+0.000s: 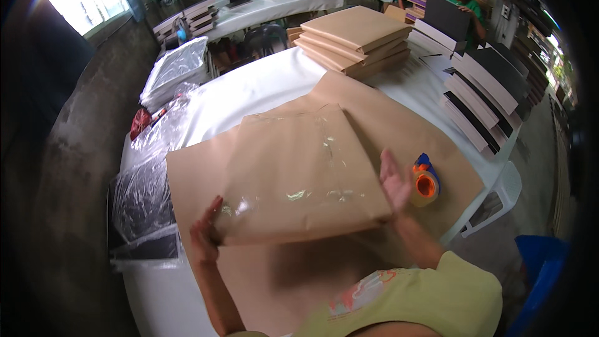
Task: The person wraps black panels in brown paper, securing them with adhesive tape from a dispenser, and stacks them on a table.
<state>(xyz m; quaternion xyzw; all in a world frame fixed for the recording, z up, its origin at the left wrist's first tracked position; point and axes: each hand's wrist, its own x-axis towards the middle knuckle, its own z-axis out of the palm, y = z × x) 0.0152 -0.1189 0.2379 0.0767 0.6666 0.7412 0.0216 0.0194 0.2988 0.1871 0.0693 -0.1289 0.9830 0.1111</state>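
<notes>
A flat, square package (299, 162) wrapped in brown paper, with shiny clear tape strips, sits in front of me. Its near edge looks raised, with a shadow on the paper below. My left hand (204, 234) grips its near left corner, the fingers along the side and the thumb hidden. Against the near right side rests the base of my right hand (395, 182), fingers stretched out and apart from the package. Beneath lies a large sheet of brown paper (424, 131). Just right of my right hand is a blue and orange tape dispenser (425, 181) with a tape roll.
Several brown wrapped packages (352, 28) are stacked at the far side of the white-covered table (249, 90). Plastic-wrapped items (146, 200) line the left edge; black and white boards (477, 97) stand at right. A white stool (499, 193) is beside the table. Other people work farther back.
</notes>
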